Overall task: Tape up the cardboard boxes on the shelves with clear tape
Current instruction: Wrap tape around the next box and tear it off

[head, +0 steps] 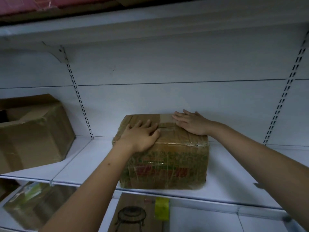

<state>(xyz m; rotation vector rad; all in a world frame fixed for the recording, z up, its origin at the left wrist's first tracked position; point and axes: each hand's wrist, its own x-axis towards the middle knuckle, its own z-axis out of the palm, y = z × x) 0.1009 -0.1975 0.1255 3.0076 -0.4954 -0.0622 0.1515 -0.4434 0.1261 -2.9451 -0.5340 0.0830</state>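
Head view: left hand (141, 137) and right hand (192, 123), fingers flat, press the box (167, 158); uneven pressure could wrinkle tape beneath them.

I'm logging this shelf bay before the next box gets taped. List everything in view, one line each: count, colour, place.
taped box: one, brown with red and green print, wrapped in clear tape, middle shelf, centre.
open box: one, plain brown, top flaps up, same shelf, far left.
tape roll: one, yellowish, on the shelf below, under the taped box.
printed carton: one, brown with a black line drawing, lower shelf, beside the tape roll.
wrapped box: one, brown with green, lower shelf, left.
shelf: white, slotted uprights behind.
hands: left hand and right hand, both flat on the taped box's top.
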